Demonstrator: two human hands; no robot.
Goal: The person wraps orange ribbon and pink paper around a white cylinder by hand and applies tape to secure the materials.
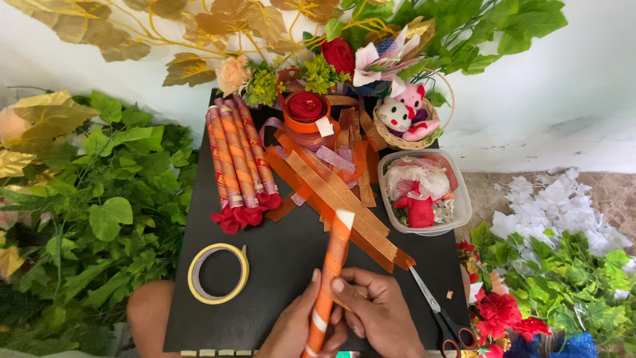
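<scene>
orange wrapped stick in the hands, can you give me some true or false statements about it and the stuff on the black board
1. Both hands grip the orange wrapped stick, left hand and right hand. True.
2. The roll of tape lies right of the scissors. False: it lies on the left part of the black board, and the scissors lie at the board's right edge.
3. Finished wrapped sticks with red ends lie in a bundle at the upper left of the board. True.
4. The clear plastic container is empty. False: it holds red and white material.
5. The scissors are in the right hand. False: they lie on the board, unheld.
</scene>
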